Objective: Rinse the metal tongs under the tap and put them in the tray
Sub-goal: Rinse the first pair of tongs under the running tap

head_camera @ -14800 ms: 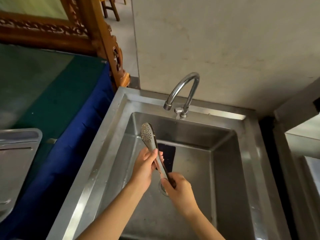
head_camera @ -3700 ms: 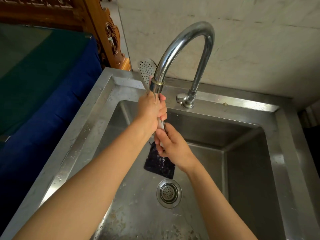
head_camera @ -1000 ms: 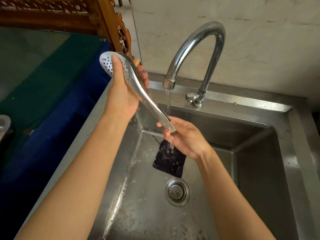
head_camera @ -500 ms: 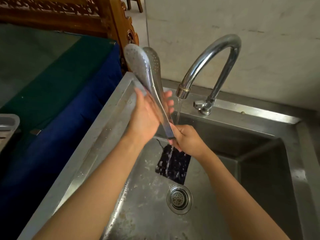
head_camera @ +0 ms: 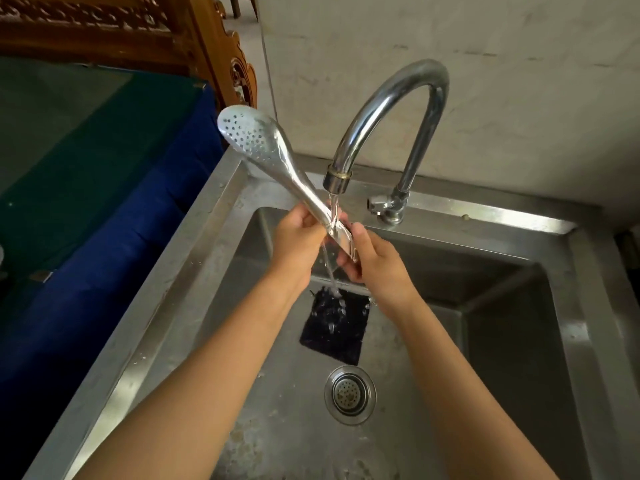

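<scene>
No legible text, labels, brands or numbers anywhere in view. Nothing readable on the metal tongs (head_camera: 263, 147), the tap (head_camera: 422, 70) or the sink (head_camera: 485, 216).

We find open room in the basin (head_camera: 502, 341) right of the mat (head_camera: 332, 327) and drain (head_camera: 349, 394); the tap (head_camera: 398, 98) arches overhead, the wall (head_camera: 519, 98) closes the back, and a carved wooden frame (head_camera: 207, 46) crowds the far left.
</scene>
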